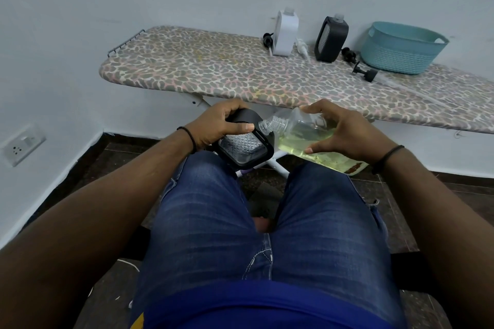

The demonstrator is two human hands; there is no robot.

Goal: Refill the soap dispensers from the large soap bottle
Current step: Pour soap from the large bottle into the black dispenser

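Head view: the person sits with knees under the near edge of an ironing board (213,72). The left hand (216,125) holds a black soap dispenser (243,144) above the left thigh, grip curled round its upper body, thumb across the front. The right hand (344,131) holds the large soap bottle (302,131), clear with yellow-green liquid, tilted so its open threaded neck touches the dispenser's top; fingers spread over its upper side, thumb beneath. On the board's far side stand a white dispenser (286,32) and a second black dispenser (331,39), both uncapped, near each other. Pump heads (365,71) lie loose beside them. A teal basket (401,48) sits at far right.
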